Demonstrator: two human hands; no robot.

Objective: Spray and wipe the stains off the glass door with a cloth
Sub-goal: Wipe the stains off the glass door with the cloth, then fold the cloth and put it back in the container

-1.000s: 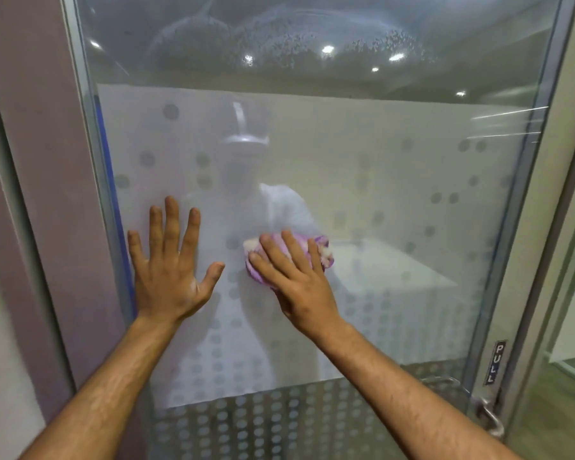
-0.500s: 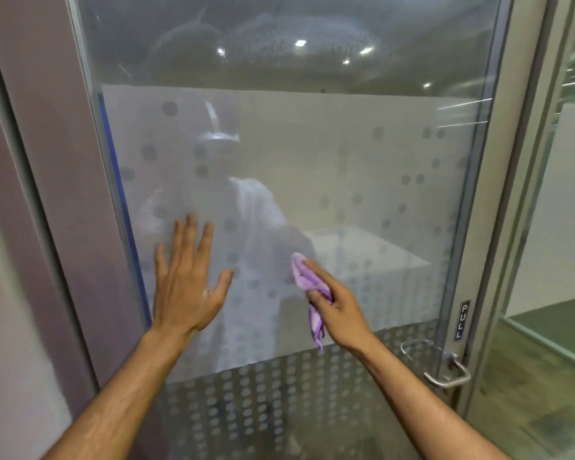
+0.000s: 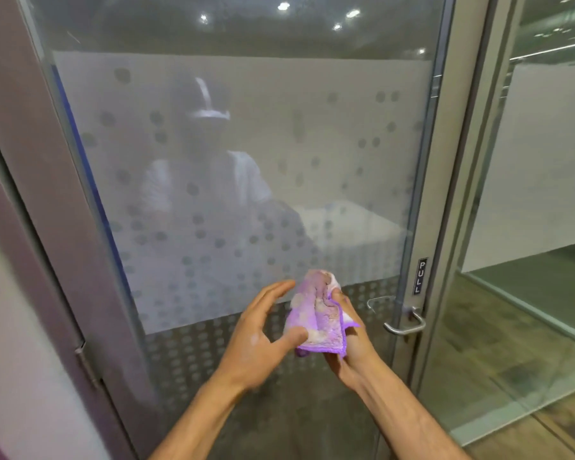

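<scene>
Both hands are held together in front of the lower part of the glass door (image 3: 246, 161), off the pane. The right hand (image 3: 349, 340) grips a purple cloth (image 3: 316, 317) from behind, its fingers curled round the right edge so that the crumpled cloth stands upright against the palm, its top bunched and pale, its lower hem edged in darker purple. The left hand (image 3: 259, 336) is spread open beside it, fingers stretched toward the cloth's upper left side and the thumb pressing on the cloth's lower left corner; it does not close around anything.

The door carries a broad frosted band dotted with round clear spots, and below it a strip of dense dots. A dim reflection of the person wearing a head-mounted device shows in the frosted part. At the right edge of the door a metal lever handle (image 3: 402, 320) sits just right of the hands, with a small black PULL label (image 3: 420, 276) above it on the frame. A glass partition (image 3: 528, 194) stands further right.
</scene>
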